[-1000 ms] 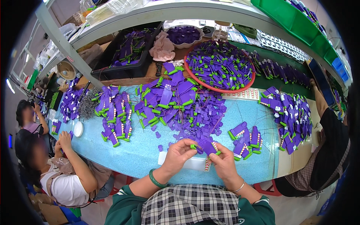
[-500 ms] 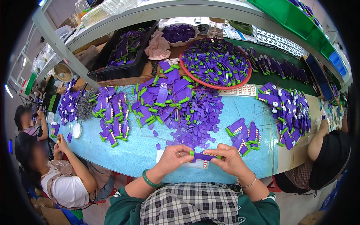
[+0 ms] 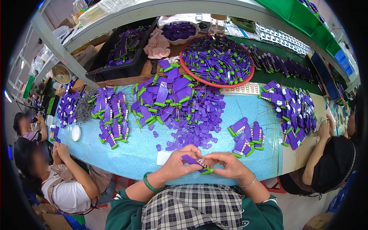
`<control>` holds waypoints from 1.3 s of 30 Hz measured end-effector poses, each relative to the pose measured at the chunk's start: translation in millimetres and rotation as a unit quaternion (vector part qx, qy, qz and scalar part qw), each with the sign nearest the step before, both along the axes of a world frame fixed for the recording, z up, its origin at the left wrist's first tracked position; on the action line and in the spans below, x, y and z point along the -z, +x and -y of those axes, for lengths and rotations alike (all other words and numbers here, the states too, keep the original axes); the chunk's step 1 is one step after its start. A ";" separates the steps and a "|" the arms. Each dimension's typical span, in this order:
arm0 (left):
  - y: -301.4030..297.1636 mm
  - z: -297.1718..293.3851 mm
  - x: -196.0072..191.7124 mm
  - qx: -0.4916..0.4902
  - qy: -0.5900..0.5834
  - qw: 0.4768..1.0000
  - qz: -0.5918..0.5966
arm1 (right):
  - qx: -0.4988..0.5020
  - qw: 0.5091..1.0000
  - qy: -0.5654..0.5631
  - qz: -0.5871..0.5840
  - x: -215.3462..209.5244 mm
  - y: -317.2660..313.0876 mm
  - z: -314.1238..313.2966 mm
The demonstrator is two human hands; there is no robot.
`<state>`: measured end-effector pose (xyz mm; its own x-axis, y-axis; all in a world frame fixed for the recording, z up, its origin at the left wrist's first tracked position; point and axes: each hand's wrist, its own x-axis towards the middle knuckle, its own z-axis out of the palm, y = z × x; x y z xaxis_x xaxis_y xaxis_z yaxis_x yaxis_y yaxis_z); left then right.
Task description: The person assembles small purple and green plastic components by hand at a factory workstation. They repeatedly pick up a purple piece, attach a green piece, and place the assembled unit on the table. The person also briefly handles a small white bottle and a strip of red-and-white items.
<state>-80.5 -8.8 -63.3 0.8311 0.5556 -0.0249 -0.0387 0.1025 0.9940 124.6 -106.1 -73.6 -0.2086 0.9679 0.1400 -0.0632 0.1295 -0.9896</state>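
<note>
Both hands are pinching one purple-and-green part at the bench's near edge: left hand is gripping its purple end, right hand is clamping the green-tipped end. Loose purple pieces are lying just beyond, finished parts are sitting to the right.

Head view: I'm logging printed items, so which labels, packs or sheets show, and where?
Label sheet: white strip with red marks, below the red basin.
White card: on the blue table, beside the left hand.
Packs: white rows on the green mat, upper right.
</note>
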 end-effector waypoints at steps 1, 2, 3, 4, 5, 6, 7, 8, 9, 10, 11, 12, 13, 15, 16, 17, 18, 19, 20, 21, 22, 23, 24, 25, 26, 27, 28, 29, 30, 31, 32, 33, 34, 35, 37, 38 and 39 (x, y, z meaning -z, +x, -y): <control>0.1 -2.4 -2.0 0.004 0.082 0.997 0.001 | 0.018 0.999 0.015 0.033 -4.8 2.6 -3.8; 1.9 -3.1 -4.9 0.005 0.132 0.991 -0.019 | 0.035 0.997 0.030 0.065 -8.6 4.1 -7.4; 3.9 -4.0 -8.5 0.007 0.183 0.982 -0.039 | 0.053 0.993 0.046 0.098 -12.6 4.2 -10.1; 5.4 -4.5 -11.9 0.008 0.233 0.971 -0.059 | 0.040 0.989 0.064 0.131 -20.4 -3.2 -12.4; 5.8 -4.9 -15.3 0.026 0.238 0.969 -0.062 | 0.033 0.979 0.090 0.179 -20.6 -3.8 -14.0; 4.8 -5.5 -19.2 0.047 0.243 0.967 -0.067 | 0.027 0.967 0.116 0.226 -20.2 -4.2 -14.7; 3.5 -7.3 -21.1 0.067 0.248 0.964 -0.071 | 0.022 0.952 0.141 0.271 -20.1 -3.9 -15.6; -1.0 -11.7 -21.8 0.062 0.227 0.969 -0.081 | 0.049 0.950 0.150 0.270 -21.9 -0.8 -19.7; -10.7 -15.8 -22.3 0.052 0.206 0.973 -0.091 | 0.085 0.923 0.170 0.333 -20.0 4.3 -24.4; -18.3 -19.9 -22.4 0.045 0.184 0.977 -0.100 | 0.123 0.890 0.188 0.396 -15.1 12.5 -28.9; -24.3 -22.2 -23.3 -0.015 0.127 0.989 -0.080 | 0.159 0.852 0.205 0.456 -10.7 19.2 -32.7; -29.7 -24.6 -25.9 -0.073 0.069 0.993 -0.059 | 0.181 0.803 0.187 0.536 -8.1 23.1 -35.1; -32.9 -25.8 -28.8 -0.131 0.011 0.991 -0.039 | 0.186 0.799 0.195 0.537 -3.8 24.5 -36.3; -34.1 -31.4 -39.8 -0.244 -0.007 0.968 0.062 | 0.195 0.792 0.212 0.538 5.0 26.0 -40.1; -34.0 -34.3 -42.9 -0.299 -0.016 0.948 0.111 | 0.191 0.784 0.207 0.553 9.1 25.3 -40.8; -33.6 -36.3 -42.5 -0.311 -0.008 0.940 0.137 | 0.187 0.776 0.203 0.567 13.4 23.9 -39.5; -34.0 -37.6 -41.6 -0.325 0.001 0.932 0.162 | 0.181 0.769 0.198 0.581 16.8 22.2 -38.8; -34.4 -38.4 -39.9 -0.338 0.010 0.922 0.187 | 0.180 0.769 0.198 0.581 19.0 21.2 -38.7; -34.8 -37.8 -35.1 -0.336 0.015 0.923 0.186 | 0.178 0.769 0.196 0.582 20.8 20.6 -38.3; -34.6 -37.5 -29.2 -0.330 0.021 0.929 0.166 | 0.177 0.768 0.196 0.584 21.3 20.1 -38.6; -33.1 -36.8 -22.6 -0.323 0.027 0.935 0.147 | 0.187 0.789 0.182 0.556 21.1 21.1 -38.1; -31.0 -35.1 -15.2 -0.315 0.032 0.940 0.127 | 0.196 0.810 0.168 0.527 20.8 23.3 -37.0; -27.4 -31.0 -6.4 -0.307 0.009 0.948 0.088 | 0.206 0.829 0.154 0.497 20.1 24.6 -36.9; -22.3 -27.4 -0.7 -0.267 0.003 0.963 0.046 | 0.196 0.868 0.137 0.435 15.2 23.0 -37.2; -15.8 -23.6 3.6 -0.226 -0.003 0.974 0.003 | 0.186 0.903 0.118 0.370 4.8 20.5 -35.9; -9.5 -19.4 8.6 -0.183 -0.009 0.982 -0.040 | 0.174 0.932 0.097 0.304 -3.7 17.3 -34.2; -2.6 -14.2 12.4 -0.151 0.004 0.986 -0.066 | 0.163 0.946 0.083 0.269 -11.2 13.4 -32.2; 4.2 -8.3 16.1 -0.118 0.016 0.989 -0.091 | 0.150 0.958 0.068 0.235 -17.9 8.6 -29.2; 10.4 -4.0 18.3 -0.083 0.029 0.989 -0.116 | 0.140 0.968 0.052 0.201 -21.4 5.2 -26.4; 13.7 -1.2 18.4 -0.056 0.074 0.987 -0.128 | 0.145 0.965 0.054 0.210 -22.8 1.2 -25.1; 16.0 1.0 18.1 -0.030 0.119 0.983 -0.140 | 0.150 0.963 0.055 0.219 -23.6 -3.1 -24.2; 17.9 3.9 18.0 -0.003 0.164 0.975 -0.151 | 0.155 0.960 0.057 0.228 -23.9 -5.9 -22.9; 19.6 6.1 20.7 -0.012 0.234 0.965 -0.119 | 0.164 0.953 0.083 0.240 -20.9 -6.7 -23.0; 20.2 6.9 18.8 -0.004 0.248 0.960 -0.127 | 0.168 0.951 0.081 0.248 -21.5 -6.6 -22.0; 20.6 7.2 9.7 0.009 0.275 0.951 -0.145 | 0.174 0.946 0.080 0.262 -23.0 -6.7 -20.8; 20.4 7.3 9.2 0.009 0.275 0.951 -0.143 | 0.179 0.942 0.097 0.267 -22.4 -8.3 -20.9; 20.5 7.4 8.8 0.011 0.277 0.950 -0.141 | 0.186 0.937 0.114 0.272 -21.4 -10.6 -20.5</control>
<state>-60.0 -16.2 -72.1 0.8460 0.5316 0.0420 0.2341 -0.4411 0.8664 114.0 -85.6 -52.1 0.0359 0.9458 0.3228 0.5337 0.2549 -0.8064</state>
